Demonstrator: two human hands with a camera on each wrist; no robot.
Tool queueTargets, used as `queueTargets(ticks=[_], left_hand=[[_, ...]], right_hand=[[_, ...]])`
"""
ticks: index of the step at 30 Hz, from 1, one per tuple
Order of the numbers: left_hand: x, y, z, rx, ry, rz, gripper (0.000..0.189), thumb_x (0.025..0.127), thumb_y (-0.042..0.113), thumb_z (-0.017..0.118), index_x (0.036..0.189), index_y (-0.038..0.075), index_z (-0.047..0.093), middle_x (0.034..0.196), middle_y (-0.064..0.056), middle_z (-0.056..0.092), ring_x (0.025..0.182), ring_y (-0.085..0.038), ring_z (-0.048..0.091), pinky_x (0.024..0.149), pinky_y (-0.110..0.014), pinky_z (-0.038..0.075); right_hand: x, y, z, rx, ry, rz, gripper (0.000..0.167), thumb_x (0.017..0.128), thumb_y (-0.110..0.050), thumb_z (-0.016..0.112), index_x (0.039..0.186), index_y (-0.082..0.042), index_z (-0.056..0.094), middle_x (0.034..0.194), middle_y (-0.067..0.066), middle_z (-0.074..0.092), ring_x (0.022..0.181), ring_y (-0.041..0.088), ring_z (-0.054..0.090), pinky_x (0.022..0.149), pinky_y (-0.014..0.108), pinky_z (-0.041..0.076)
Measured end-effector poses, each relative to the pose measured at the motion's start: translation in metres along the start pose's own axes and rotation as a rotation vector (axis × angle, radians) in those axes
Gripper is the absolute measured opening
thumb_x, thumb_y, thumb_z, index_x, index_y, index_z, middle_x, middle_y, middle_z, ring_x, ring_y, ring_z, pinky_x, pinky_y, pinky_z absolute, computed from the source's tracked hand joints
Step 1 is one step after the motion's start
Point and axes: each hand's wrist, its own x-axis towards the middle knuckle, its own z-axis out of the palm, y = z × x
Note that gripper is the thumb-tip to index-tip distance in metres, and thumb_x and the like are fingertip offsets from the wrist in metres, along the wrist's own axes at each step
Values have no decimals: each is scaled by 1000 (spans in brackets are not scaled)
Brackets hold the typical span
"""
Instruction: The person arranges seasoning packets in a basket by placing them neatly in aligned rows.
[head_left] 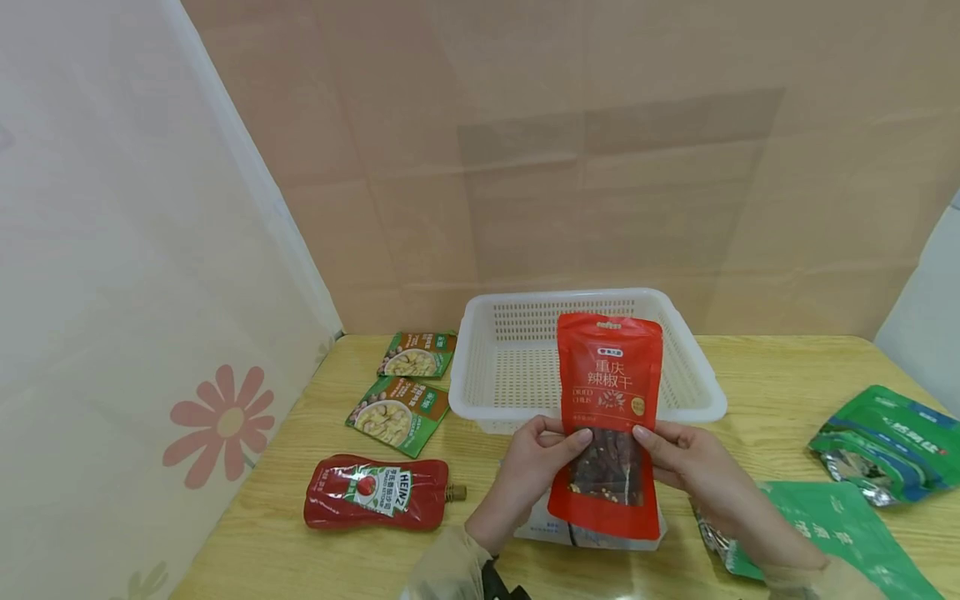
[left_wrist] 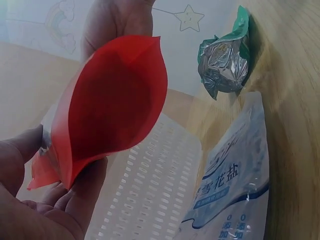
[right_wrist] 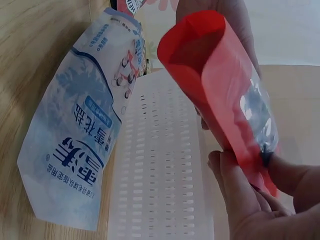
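Observation:
A red pouch of dried chilis (head_left: 611,400) is held upright between both hands, in front of the white basket. My left hand (head_left: 525,467) pinches its left edge, thumb on the front. The right hand (head_left: 697,467) pinches the opposite edge the same way, thumb near the clear window showing dark chilis. From the left wrist view, the pouch's hollow, spread bottom (left_wrist: 117,100) faces the camera. Below the pouch lies a white and blue bag of salt (right_wrist: 75,135), partly covered by it in the head view.
The white perforated basket (head_left: 517,414) stands against the back wall. Left of it lie two soup packets (head_left: 416,354) and a ketchup pouch (head_left: 375,493). On the right are a green packet (head_left: 892,442) and another green bag (head_left: 840,533), partly behind the right forearm.

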Motion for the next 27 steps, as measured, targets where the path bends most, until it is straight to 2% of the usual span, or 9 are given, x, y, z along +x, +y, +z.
queueTargets(ticks=[3, 6, 9, 12, 14, 17, 22, 27], left_hand=[[0, -1, -1, -22, -6, -16, 40, 85, 31, 72, 106, 3, 52, 102, -17, 72, 83, -14, 70, 77, -32, 57], [1, -1, -1, -13, -12, -25, 41, 85, 32, 72, 107, 4, 51, 102, -17, 72, 82, -14, 69, 74, -32, 57], [2, -1, -3, -6, -25, -34, 41, 86, 36, 70, 107, 6, 51, 99, -15, 72, 79, -13, 69, 71, -31, 56], [4, -1, -7, -16, -48, -33, 37, 90, 37, 64, 105, 6, 51, 87, -7, 72, 73, -9, 66, 70, -28, 55], [4, -1, -9, -32, -59, -25, 31, 92, 35, 61, 102, 6, 53, 76, 0, 67, 69, -7, 61, 68, -25, 54], [4, 0, -11, -39, -66, -8, 24, 94, 29, 59, 96, 5, 54, 67, 7, 56, 67, -5, 56, 67, -22, 52], [5, 2, -13, -14, -66, -2, 19, 94, 23, 59, 89, 6, 53, 64, 9, 54, 67, -3, 58, 68, -23, 53], [5, 2, -14, 22, -61, 6, 18, 94, 22, 58, 87, 6, 52, 64, 9, 56, 64, -3, 55, 65, -21, 50]], right_hand=[[0, 1, -3, -11, 22, 29, 61, 101, -30, 45, 137, 18, 35, 130, 24, 58, 105, 15, 66, 85, 34, 56], [1, 3, -6, 2, 51, 54, 59, 99, -31, 50, 134, 16, 42, 118, 15, 67, 100, 14, 68, 82, 33, 57], [2, 5, -8, 59, 65, 52, 42, 98, -28, 54, 122, 6, 57, 101, -4, 72, 90, 4, 67, 80, 27, 57], [3, 6, -10, 118, 56, 37, 19, 97, -25, 55, 101, -9, 65, 87, -17, 70, 83, -3, 66, 77, 21, 56], [4, 7, -12, 142, 37, 24, 12, 97, -23, 55, 92, -16, 63, 82, -19, 70, 81, -3, 65, 75, 18, 55], [5, 9, -14, 155, 10, 7, 12, 97, -22, 54, 89, -18, 62, 82, -18, 70, 81, -3, 66, 75, 18, 55], [5, 11, -19, 151, -32, -16, 14, 98, -22, 53, 87, -20, 61, 85, -20, 68, 84, -4, 64, 76, 18, 54], [6, 12, -23, 147, -103, -46, 16, 99, -23, 51, 85, -20, 58, 79, -17, 60, 85, -3, 60, 78, 18, 53]])
